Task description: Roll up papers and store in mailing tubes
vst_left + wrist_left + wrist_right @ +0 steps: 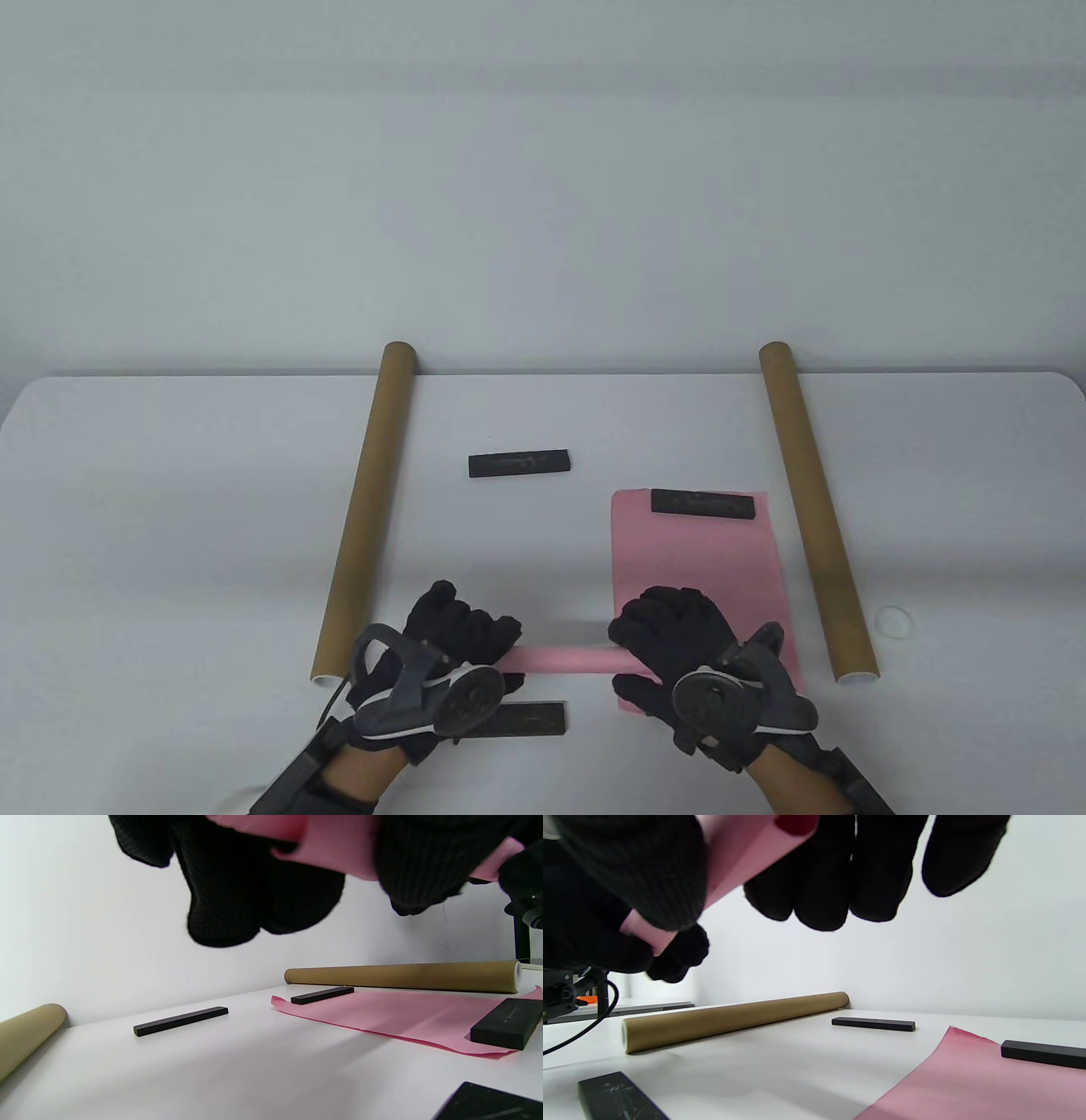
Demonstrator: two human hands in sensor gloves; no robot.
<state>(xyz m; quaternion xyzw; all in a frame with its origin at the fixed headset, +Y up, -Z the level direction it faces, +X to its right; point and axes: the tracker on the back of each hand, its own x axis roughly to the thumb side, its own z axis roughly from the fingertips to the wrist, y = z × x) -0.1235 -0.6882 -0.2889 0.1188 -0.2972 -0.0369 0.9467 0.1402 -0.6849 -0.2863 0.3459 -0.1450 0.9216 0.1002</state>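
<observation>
The left hand (450,641) grips one end of a rolled pink paper (564,657), fingers curled over it; in the left wrist view the pink roll (335,849) sits between the gloved fingers (237,899) at the top edge. The right hand (679,645) holds the other end, its fingers (818,878) wrapped over the roll (742,853) in the right wrist view. The roll is a narrow pale pink cylinder, held level above the table (170,509) at about 6 o'clock in the table view, running from 9 to 3 o'clock between the two hands.

Under and beyond the right hand lies a flat pink sheet (696,560), smooth, with its far edge pinned by a black bar weight (702,504). In the left wrist view another dark weight (505,1022) rests on that sheet's near corner. A second black bar (519,463) lies on bare table toward 12 o'clock from the roll, and a third bar (526,720) lies just at 6 o'clock of the left hand.

Two brown mailing tubes flank the work: the left tube (365,518) at 9 o'clock and the right tube (816,514) at 3 o'clock, both running toward the far table edge. A small white cap (893,621) lies beside the right tube.
</observation>
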